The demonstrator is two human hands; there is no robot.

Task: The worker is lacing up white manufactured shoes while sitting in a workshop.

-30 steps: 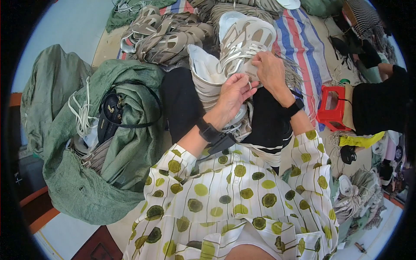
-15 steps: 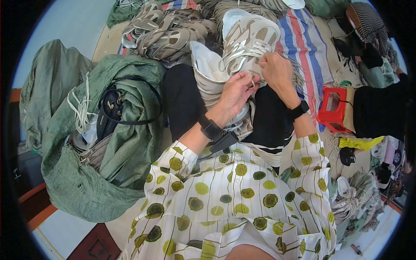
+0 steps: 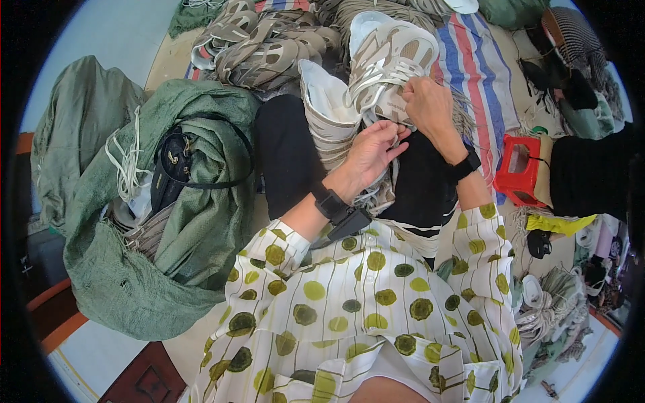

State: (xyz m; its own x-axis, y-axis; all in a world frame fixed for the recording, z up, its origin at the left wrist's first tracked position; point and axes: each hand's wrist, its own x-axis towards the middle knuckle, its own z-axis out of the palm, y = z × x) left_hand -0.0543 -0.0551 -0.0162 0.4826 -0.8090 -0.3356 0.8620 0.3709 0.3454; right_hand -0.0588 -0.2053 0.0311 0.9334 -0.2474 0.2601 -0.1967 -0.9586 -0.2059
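A beige and white shoe upper (image 3: pixel 393 57) with white laces stands over my knees. Beside it is a stack of similar uppers (image 3: pixel 328 131) with white linings. My right hand (image 3: pixel 430 111) is curled at the right side of the laced upper, its fingertips closed at the white shoelace (image 3: pixel 376 82). Just below the upper's lower edge, my left hand (image 3: pixel 369 158) is turned palm up with its fingers partly apart. I see nothing clearly held in it. Whether its fingertips touch the upper is hard to make out.
More shoe uppers (image 3: pixel 269 57) lie piled at the far left on a striped sheet (image 3: pixel 477 74). A green woven sack (image 3: pixel 141 302) on my left holds a black bag (image 3: pixel 173 168) and white laces (image 3: pixel 124 161). On the right are a red plastic stool (image 3: pixel 514 171) and another person's dark sleeve (image 3: pixel 591 174).
My left hand's fingers have loosened from a pinch and spread a little. My right hand stays at the lace, and the upper has barely shifted.
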